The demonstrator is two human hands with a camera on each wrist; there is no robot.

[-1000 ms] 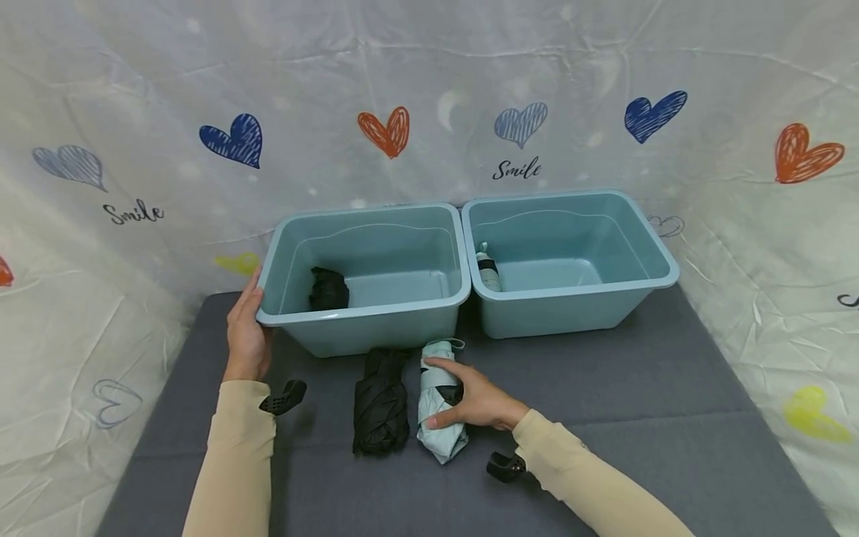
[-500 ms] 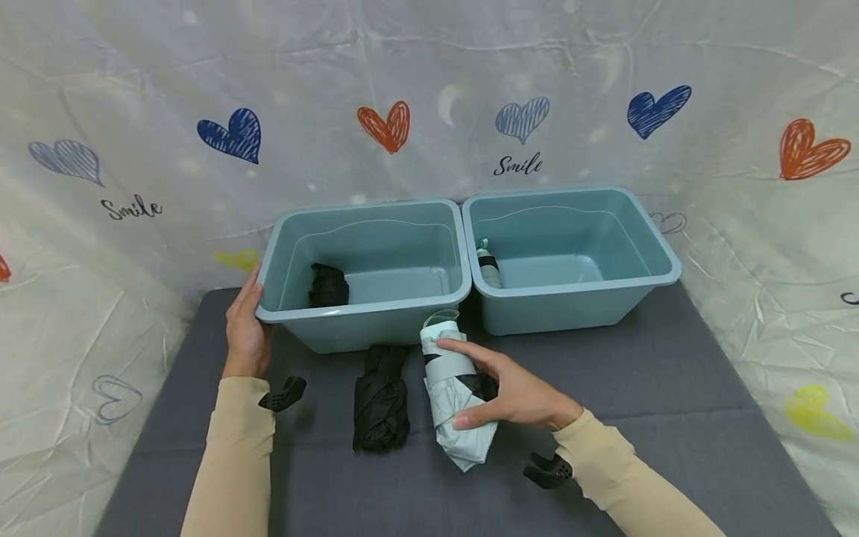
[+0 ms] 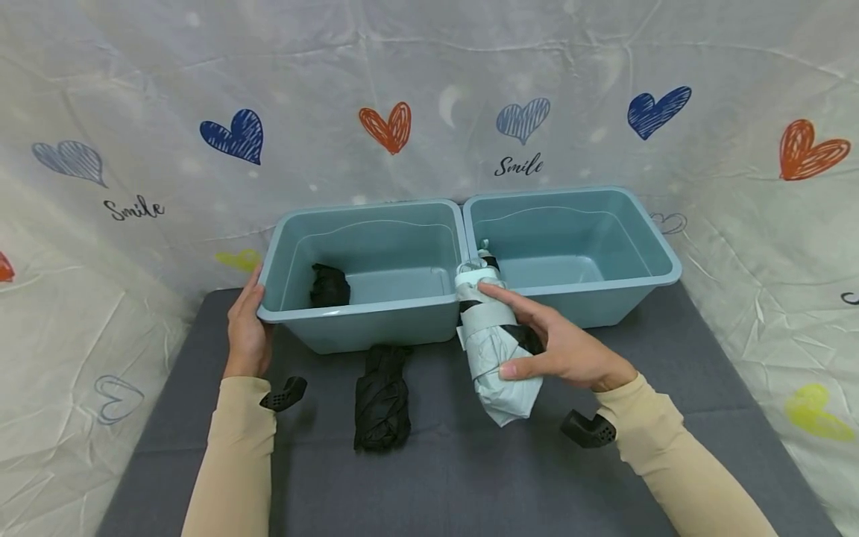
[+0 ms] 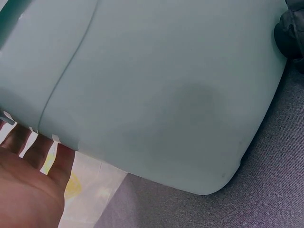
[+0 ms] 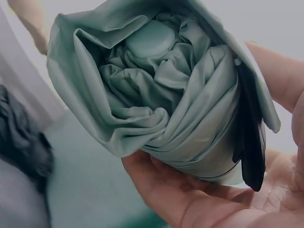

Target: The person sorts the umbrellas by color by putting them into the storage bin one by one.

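Note:
My right hand (image 3: 573, 347) grips a folded pale mint umbrella (image 3: 490, 321) with a black strap, fingers and thumb around its side. The umbrella is raised above the table, its looped handle end overlapping the adjoining rims of two bins in the head view. Its gathered fabric end fills the right wrist view (image 5: 161, 85). My left hand (image 3: 248, 335) touches the left end of the left blue bin (image 3: 376, 324), fingers extended along the outer wall. In the left wrist view those fingers (image 4: 61, 166) meet the bin's edge; the thumb is hidden.
A folded black umbrella (image 3: 381, 403) lies on the grey table before the left bin. Inside that bin sits a black bundle (image 3: 329, 287). The right blue bin (image 3: 577, 306) holds another pale umbrella (image 3: 490, 258) at its left end. A heart-printed cloth (image 3: 429, 74) hangs behind.
My right hand has lifted the mint umbrella off the table and carried it right and away from me, toward the bins. My left hand stays at the left bin.

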